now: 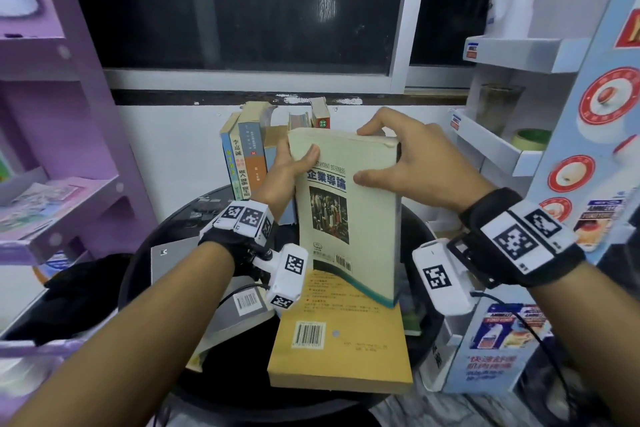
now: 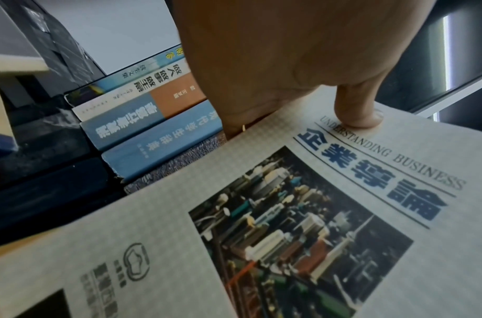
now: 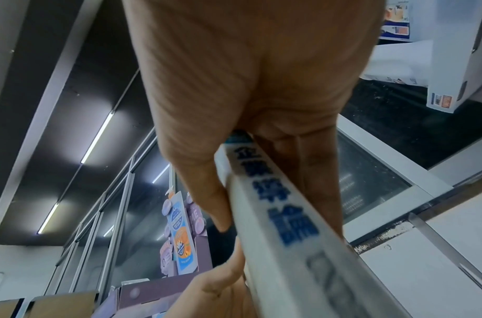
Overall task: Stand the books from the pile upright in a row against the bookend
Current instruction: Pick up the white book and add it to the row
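Black round table (image 1: 145, 274); dark window (image 1: 242, 3).

Pale book (image 1: 346, 211) cover with "UNDERSTANDING BUSINESS" above blue "企業導論", same blue title on its spine, white upright book spine (image 1: 239, 163) reading "李嘉誠" and "做人做事做生意", yellow book (image 1: 341, 350) with a barcode, digits unreadable

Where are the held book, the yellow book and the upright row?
held book (image 1: 346, 218), head view, front cover photo
yellow book (image 1: 343, 350), head view, bare back cover
upright row (image 1: 247, 156), head view, spines
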Tool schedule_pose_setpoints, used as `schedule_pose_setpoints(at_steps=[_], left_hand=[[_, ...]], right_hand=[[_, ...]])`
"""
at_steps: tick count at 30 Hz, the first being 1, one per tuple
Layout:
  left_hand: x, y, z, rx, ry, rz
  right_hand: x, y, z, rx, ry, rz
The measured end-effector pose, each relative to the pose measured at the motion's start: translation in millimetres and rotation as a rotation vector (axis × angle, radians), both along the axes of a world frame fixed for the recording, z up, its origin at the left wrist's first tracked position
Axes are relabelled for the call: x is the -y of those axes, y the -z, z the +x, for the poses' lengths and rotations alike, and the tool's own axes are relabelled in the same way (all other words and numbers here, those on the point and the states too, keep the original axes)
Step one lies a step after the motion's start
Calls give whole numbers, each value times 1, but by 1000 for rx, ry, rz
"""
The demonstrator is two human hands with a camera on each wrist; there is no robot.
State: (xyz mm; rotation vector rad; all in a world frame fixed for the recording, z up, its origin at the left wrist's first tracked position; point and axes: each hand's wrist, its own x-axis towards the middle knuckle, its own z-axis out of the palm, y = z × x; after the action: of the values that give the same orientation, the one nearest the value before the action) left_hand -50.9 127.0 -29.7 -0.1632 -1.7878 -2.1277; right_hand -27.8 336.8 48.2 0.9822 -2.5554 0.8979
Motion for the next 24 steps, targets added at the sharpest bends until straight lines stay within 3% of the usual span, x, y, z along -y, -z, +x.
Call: schedule_pose_setpoints(at_steps=[6, 12, 20, 24], left_hand=[[-3, 1, 3, 6, 39, 13], [-2, 1, 4, 15, 45, -3], [-1, -2, 9, 24, 125, -35], [4, -10, 11, 49, 89, -148]], right_hand=[[12, -21, 6, 1, 2, 235], [19, -23, 8, -20, -39, 347], [22, -22, 14, -41, -32, 403], [21, -19, 13, -29, -34, 337]])
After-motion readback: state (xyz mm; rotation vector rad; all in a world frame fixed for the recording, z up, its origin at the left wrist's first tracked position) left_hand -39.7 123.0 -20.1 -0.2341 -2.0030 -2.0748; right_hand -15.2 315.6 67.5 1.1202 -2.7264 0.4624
